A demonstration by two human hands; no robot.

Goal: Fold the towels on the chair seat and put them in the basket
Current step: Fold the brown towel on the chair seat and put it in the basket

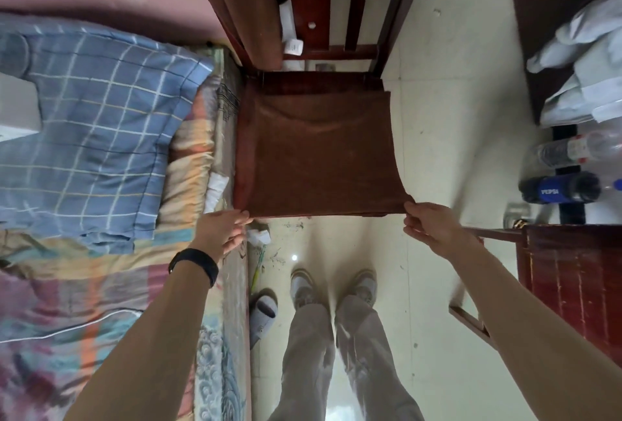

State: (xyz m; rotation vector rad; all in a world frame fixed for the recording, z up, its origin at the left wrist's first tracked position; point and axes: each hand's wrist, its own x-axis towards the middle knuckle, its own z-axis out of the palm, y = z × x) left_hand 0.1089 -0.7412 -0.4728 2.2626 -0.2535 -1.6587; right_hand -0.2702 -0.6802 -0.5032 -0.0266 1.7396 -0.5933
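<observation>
Head view, left to right: at nine o'clock I see a blue checked pillow [91,124] on the bed; my left hand [223,230] pinches the near-left corner of the brown towel [319,151]. The towel lies spread over the chair seat [242,151] at centre. At three o'clock, my right hand [429,223] pinches its near-right corner, a Pepsi bottle [558,189] beyond.

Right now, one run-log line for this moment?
stage: folding | left hand: pinching near-left corner | right hand: pinching near-right corner | brown towel: spread on chair seat | basket: unseen
</observation>
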